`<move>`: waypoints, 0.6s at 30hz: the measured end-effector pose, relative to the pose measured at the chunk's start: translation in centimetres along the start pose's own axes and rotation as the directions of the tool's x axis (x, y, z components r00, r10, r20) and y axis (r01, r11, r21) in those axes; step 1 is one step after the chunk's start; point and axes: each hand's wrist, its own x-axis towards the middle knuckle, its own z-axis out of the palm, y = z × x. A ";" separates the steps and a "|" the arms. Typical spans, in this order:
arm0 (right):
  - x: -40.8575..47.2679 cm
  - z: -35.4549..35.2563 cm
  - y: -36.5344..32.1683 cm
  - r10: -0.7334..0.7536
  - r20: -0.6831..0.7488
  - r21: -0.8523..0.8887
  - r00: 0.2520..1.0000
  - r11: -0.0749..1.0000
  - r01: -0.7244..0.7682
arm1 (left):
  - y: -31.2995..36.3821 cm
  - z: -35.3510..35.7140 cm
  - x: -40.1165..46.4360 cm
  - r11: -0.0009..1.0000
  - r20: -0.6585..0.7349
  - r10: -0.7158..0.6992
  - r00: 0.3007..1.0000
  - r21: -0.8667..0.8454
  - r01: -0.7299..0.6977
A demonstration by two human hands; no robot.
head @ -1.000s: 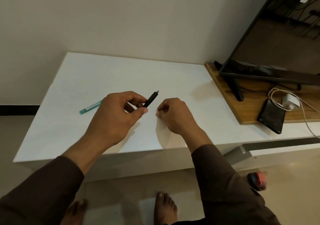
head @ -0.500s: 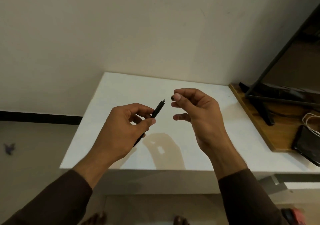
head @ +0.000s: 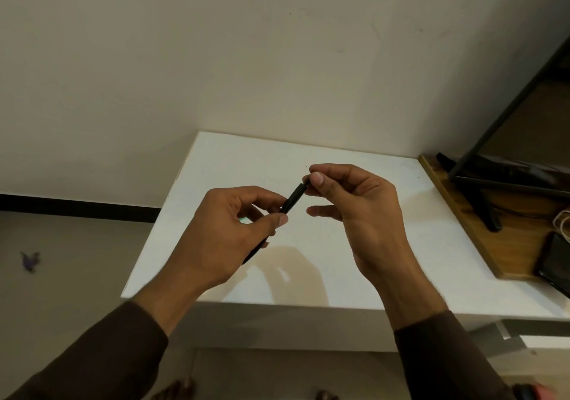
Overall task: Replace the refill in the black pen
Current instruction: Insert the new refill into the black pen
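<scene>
My left hand (head: pixel 228 230) grips the black pen (head: pixel 292 198) by its barrel, held slanted above the white table (head: pixel 385 260), upper end pointing up and right. My right hand (head: pixel 351 196) pinches the pen's upper end between thumb and forefinger; a small dark part sits hidden under those fingertips. The pen's lower end pokes out below my left palm. A sliver of a teal pen (head: pixel 243 220) shows through the gap between my left fingers.
A wooden board (head: pixel 481 239) lies at the table's right with a dark stand (head: pixel 475 189), a black phone (head: pixel 555 264) and a white cable (head: pixel 563 219). The wall is behind. Floor lies left, with a small purple object (head: pixel 30 260).
My right hand has moved left and closed its fingertips on the pen's upper end, covering the metal tip that showed before. The view has tilted up since a second ago.
</scene>
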 end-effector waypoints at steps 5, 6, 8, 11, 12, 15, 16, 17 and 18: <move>0.0 -0.3 0.1 -0.005 0.034 -0.009 0.999 1.000 0.005 | 0.1 -0.1 0.0 1.000 0.005 0.005 1.000 -0.009 -0.005; 0.0 -0.3 0.0 -0.005 0.039 -0.007 0.999 1.000 0.005 | 0.1 -0.1 0.0 1.000 0.005 0.006 1.000 -0.010 -0.006; 0.0 -0.4 -0.1 0.001 0.044 -0.003 0.999 1.000 -0.001 | 0.1 -0.2 0.0 1.000 0.004 0.004 1.000 -0.011 -0.004; 0.0 -0.4 -0.1 0.003 0.044 -0.027 0.999 1.000 -0.002 | 0.2 -0.2 0.0 1.000 0.010 0.005 1.000 -0.013 -0.005; 0.0 -0.4 -0.2 0.000 0.043 -0.038 0.999 0.999 0.002 | 0.2 -0.3 0.0 1.000 0.013 0.007 1.000 -0.011 -0.006; 0.0 -0.3 -0.2 -0.020 0.045 -0.067 0.999 0.997 0.023 | 0.3 -0.3 0.0 1.000 0.014 0.015 1.000 0.007 -0.015; 0.0 -0.3 -0.3 -0.024 0.049 -0.073 0.999 0.997 0.027 | 0.3 -0.3 0.0 1.000 0.014 0.016 1.000 0.008 -0.016; 0.0 -0.3 -0.3 -0.022 0.052 -0.076 0.998 0.997 0.026 | 0.4 -0.3 0.0 1.000 0.014 0.017 1.000 0.008 -0.018; -0.1 -0.3 -0.3 -0.015 0.057 -0.072 0.998 0.997 0.019 | 0.4 -0.4 0.0 1.000 0.014 0.020 1.000 0.008 -0.020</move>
